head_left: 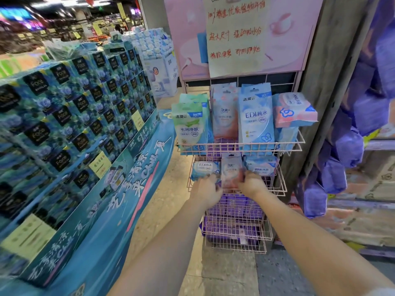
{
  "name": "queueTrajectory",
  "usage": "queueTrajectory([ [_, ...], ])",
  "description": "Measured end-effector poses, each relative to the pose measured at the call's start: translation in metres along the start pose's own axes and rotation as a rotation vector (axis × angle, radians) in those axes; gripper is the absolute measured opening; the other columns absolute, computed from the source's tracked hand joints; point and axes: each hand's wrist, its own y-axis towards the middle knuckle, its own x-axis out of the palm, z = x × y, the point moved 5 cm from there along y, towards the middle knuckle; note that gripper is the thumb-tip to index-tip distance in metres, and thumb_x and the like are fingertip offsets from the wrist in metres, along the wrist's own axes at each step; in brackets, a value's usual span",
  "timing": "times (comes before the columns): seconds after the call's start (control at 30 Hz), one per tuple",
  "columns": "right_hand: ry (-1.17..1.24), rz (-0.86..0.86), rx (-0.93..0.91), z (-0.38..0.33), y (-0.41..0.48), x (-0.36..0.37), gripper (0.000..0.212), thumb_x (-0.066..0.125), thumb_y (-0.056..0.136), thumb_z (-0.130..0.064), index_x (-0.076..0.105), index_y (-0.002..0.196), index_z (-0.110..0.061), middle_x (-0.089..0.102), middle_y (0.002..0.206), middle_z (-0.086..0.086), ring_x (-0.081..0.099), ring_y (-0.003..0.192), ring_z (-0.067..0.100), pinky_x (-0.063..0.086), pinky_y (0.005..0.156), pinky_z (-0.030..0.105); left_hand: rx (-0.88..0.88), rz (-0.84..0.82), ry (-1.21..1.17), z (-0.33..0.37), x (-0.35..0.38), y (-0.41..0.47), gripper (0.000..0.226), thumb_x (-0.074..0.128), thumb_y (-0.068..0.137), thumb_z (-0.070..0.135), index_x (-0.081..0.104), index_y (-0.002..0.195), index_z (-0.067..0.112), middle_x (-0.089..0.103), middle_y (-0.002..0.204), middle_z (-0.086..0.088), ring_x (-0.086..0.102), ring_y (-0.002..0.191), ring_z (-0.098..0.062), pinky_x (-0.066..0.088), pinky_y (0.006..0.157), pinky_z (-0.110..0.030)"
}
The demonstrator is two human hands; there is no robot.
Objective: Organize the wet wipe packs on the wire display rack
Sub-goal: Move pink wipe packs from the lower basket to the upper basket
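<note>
— Wet wipe pack (232,171), the pink one: where is it?
— Upright in the wire display rack's (237,190) second basket; the left hand (208,190) and right hand (252,182) flank it, fingers clamped on its edges; blue packs sit either side.

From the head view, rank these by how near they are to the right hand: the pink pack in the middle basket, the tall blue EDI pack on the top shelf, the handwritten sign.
1. Pink pack: middle basket, pinched by the right hand.
2. Tall blue EDI pack: top shelf, above it.
3. Handwritten sign: top of the rack, farthest.
</note>
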Motion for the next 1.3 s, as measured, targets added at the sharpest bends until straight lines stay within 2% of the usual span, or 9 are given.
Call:
queueTrajectory([
  [0.1,0.051,-0.016,0.092,0.003,0.011,0.004,0.090,0.064,0.079,-0.073,0.045,0.141,-0.012,0.052,0.135,0.017,0.055,0.123,0.033,0.051,0.101,0.042,-0.035,-0.019,-0.004,0.002,0.004,0.001,0.035,0.055,0.098,0.032,0.056,0.127,0.012,0.069,0.114,-0.012,0.064,0.107,-0.033,0.050,0.086,-0.042],
  [0.27,0.182,0.063,0.145,0.006,0.017,0.001,0.045,0.078,0.072,-0.059,0.060,0.096,-0.024,0.070,0.099,0.001,0.067,0.092,0.023,0.059,0.085,0.040,-0.091,-0.035,-0.036,0.000,0.006,0.002,0.037,0.054,0.097,0.033,0.059,0.127,0.012,0.070,0.110,-0.010,0.064,0.106,-0.032,0.050,0.089,-0.042],
  [0.4,0.380,0.128,0.160,0.000,0.007,-0.006,0.030,0.082,0.079,-0.028,0.066,0.103,-0.017,0.071,0.103,0.003,0.065,0.090,0.021,0.054,0.079,0.029,-0.141,-0.043,-0.104,-0.006,0.009,0.005,0.039,0.055,0.095,0.035,0.060,0.126,0.012,0.070,0.109,-0.011,0.065,0.106,-0.033,0.053,0.088,-0.043],
  [0.6,0.608,0.266,0.113,-0.010,-0.002,-0.015,0.026,0.079,0.080,-0.007,0.065,0.102,-0.011,0.066,0.098,0.003,0.065,0.097,0.025,0.054,0.094,0.038,-0.175,-0.084,-0.251,-0.015,0.014,0.017,0.034,0.055,0.097,0.031,0.060,0.127,0.016,0.069,0.114,-0.012,0.064,0.107,-0.035,0.052,0.091,-0.040],
  [0.8,0.943,0.386,0.086,-0.004,-0.009,-0.022,0.029,0.077,0.082,-0.001,0.067,0.109,-0.003,0.073,0.106,0.016,0.070,0.098,0.032,0.057,0.092,0.048,-0.227,-0.164,-0.602,-0.021,0.014,0.037,0.031,0.047,0.104,0.030,0.051,0.133,0.019,0.070,0.103,-0.013,0.064,0.080,-0.025,0.044,0.065,-0.028],
  [0.93,1.134,0.360,0.115,-0.008,-0.021,-0.022,0.019,0.067,0.086,0.010,0.067,0.094,-0.007,0.072,0.099,0.017,0.068,0.094,0.033,0.057,0.085,0.044,-0.276,-0.225,-0.736,-0.020,0.017,0.049,0.036,0.044,0.106,0.031,0.053,0.140,0.022,0.067,0.096,-0.006,0.058,0.063,-0.016,0.041,0.053,-0.024],
  [1.0,1.048,0.393,0.153,-0.008,-0.022,-0.017,0.018,0.069,0.084,0.008,0.068,0.096,-0.005,0.072,0.099,0.019,0.068,0.092,0.032,0.056,0.085,0.043,-0.235,-0.311,-0.781,-0.012,0.016,0.049,0.038,0.045,0.106,0.020,0.055,0.142,0.021,0.069,0.104,-0.008,0.065,0.074,-0.023,0.053,0.063,-0.028],
  [1.1,0.954,0.407,0.209,-0.007,-0.021,-0.010,0.026,0.070,0.084,0.005,0.066,0.109,0.000,0.071,0.103,0.016,0.067,0.100,0.034,0.054,0.090,0.044,-0.196,-0.367,-0.724,-0.005,0.024,0.055,0.042,0.049,0.102,0.016,0.056,0.143,0.014,0.064,0.131,-0.012,0.065,0.118,-0.033,0.054,0.103,-0.042],
  [1.3,0.926,0.408,0.249,-0.011,-0.021,-0.008,0.030,0.066,0.092,-0.005,0.048,0.116,-0.011,0.064,0.104,0.012,0.064,0.097,0.031,0.054,0.082,0.039,-0.143,-0.345,-0.732,-0.004,0.024,0.048,0.037,0.052,0.100,0.012,0.061,0.136,0.006,0.067,0.122,-0.011,0.060,0.101,-0.020,0.052,0.097,-0.035],
])
